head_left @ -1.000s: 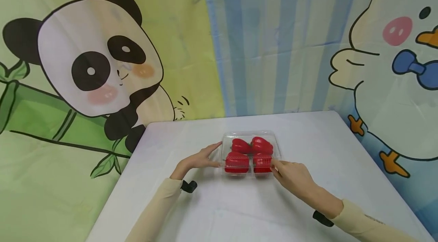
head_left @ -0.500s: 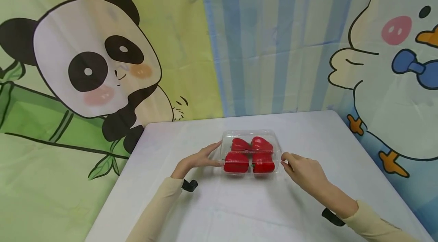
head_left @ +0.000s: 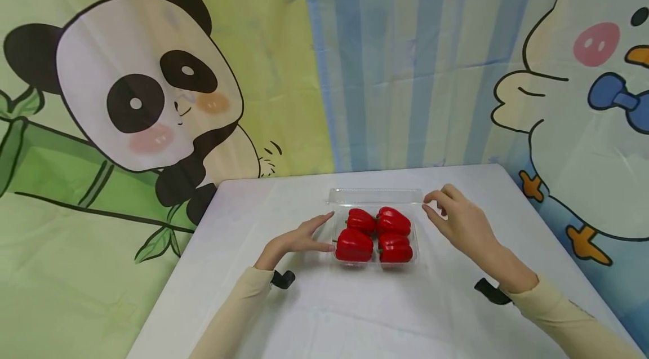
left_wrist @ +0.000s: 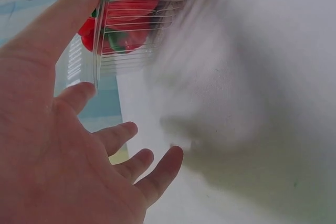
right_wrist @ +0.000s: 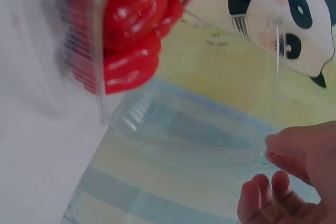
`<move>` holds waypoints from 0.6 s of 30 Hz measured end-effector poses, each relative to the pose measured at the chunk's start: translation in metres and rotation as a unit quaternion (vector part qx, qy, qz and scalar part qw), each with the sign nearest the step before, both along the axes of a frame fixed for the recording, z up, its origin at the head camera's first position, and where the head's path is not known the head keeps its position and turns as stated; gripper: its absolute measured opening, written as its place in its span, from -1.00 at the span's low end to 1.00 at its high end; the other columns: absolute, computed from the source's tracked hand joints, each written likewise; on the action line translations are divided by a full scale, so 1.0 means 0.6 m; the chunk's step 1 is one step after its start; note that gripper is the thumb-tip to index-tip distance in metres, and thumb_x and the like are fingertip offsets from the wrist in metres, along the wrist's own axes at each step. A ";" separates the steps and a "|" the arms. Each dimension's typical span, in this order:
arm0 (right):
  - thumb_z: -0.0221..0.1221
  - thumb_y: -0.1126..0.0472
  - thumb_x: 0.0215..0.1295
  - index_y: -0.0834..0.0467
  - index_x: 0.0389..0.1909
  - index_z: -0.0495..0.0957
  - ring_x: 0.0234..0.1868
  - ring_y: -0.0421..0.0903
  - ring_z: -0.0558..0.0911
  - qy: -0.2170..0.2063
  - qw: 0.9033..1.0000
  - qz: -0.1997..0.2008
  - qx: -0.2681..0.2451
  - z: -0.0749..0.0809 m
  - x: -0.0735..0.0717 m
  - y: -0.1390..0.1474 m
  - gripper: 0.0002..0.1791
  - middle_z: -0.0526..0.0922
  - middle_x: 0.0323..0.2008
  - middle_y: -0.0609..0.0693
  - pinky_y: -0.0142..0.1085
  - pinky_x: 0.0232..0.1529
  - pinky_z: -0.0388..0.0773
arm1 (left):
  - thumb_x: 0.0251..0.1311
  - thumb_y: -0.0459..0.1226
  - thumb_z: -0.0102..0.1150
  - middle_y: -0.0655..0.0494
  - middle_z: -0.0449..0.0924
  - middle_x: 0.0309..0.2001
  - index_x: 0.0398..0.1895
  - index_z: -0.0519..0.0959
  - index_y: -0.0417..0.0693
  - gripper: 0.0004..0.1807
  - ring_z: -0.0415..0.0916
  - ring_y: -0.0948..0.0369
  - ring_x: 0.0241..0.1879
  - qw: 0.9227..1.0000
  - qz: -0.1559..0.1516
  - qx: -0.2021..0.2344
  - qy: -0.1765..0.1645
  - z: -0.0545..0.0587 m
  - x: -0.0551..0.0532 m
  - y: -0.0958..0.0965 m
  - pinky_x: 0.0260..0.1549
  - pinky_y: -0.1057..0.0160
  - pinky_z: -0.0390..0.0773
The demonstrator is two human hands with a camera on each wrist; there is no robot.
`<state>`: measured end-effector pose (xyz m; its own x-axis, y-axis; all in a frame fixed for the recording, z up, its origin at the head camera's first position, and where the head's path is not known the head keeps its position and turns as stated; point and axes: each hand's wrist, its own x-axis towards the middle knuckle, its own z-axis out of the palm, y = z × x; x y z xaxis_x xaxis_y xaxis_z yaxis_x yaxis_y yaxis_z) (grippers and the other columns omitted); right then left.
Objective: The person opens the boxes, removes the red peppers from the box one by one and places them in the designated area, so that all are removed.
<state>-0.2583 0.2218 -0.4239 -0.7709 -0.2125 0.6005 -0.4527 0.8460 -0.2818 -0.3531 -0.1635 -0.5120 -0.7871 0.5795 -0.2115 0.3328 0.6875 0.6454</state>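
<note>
A clear plastic clamshell box [head_left: 416, 243] stands on the table with several red bell peppers [head_left: 354, 245] inside. Its transparent lid [head_left: 375, 196] is swung up along the far side, roughly upright. My left hand [head_left: 298, 239] has its fingers spread, thumb and index finger touching the left rim of the box, as the left wrist view shows with the ribbed side wall [left_wrist: 131, 62]. At the lid's right corner, my right hand [head_left: 463, 224] pinches the edge between thumb and index finger. In the right wrist view the lid [right_wrist: 210, 129] stretches away from those fingertips.
A white table [head_left: 355, 314] carries the box. Behind it hangs a printed cloth [head_left: 284, 66] with a panda on the left and a white duck on the right. A dark wrist strap [head_left: 283, 279] shows on the left arm, another [head_left: 493, 291] on the right.
The lid has swung up and back from over the peppers. My right hand has moved from the box's front right corner to the far right, rising with the lid. My left hand stays at the left rim.
</note>
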 end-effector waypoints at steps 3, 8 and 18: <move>0.39 0.36 0.19 0.13 -0.12 0.65 -0.30 -0.04 0.56 0.032 0.999 0.011 -0.035 0.008 -0.040 0.004 -0.76 0.53 -0.23 0.08 -0.26 -0.48 0.61 | 0.13 0.21 0.31 0.01 -0.03 0.62 0.64 -0.03 0.19 0.09 -0.10 -0.08 0.59 1.000 0.001 -0.005 0.000 -0.003 0.000 0.001 0.44 -0.33 0.09; 0.23 0.34 0.36 0.16 0.35 0.41 0.03 0.20 0.62 -0.010 0.994 0.066 -0.091 0.005 -0.105 0.008 -0.46 0.57 0.14 0.26 0.10 -0.11 0.67 | 0.14 0.19 0.32 0.04 -0.05 0.62 0.64 -0.04 0.20 0.08 -0.12 -0.07 0.60 1.000 0.002 0.002 -0.001 -0.005 0.005 -0.002 0.45 -0.33 0.07; 0.08 0.12 0.52 0.06 0.63 -0.23 0.39 0.31 0.41 -0.204 0.953 0.096 -0.205 -0.064 -0.198 0.005 -0.13 0.25 0.48 0.33 0.19 0.27 0.44 | 0.11 0.26 0.29 0.12 -0.08 0.63 0.63 -0.08 0.34 0.10 -0.14 -0.02 0.61 1.000 0.009 -0.006 -0.009 -0.007 0.008 -0.003 0.44 -0.33 0.08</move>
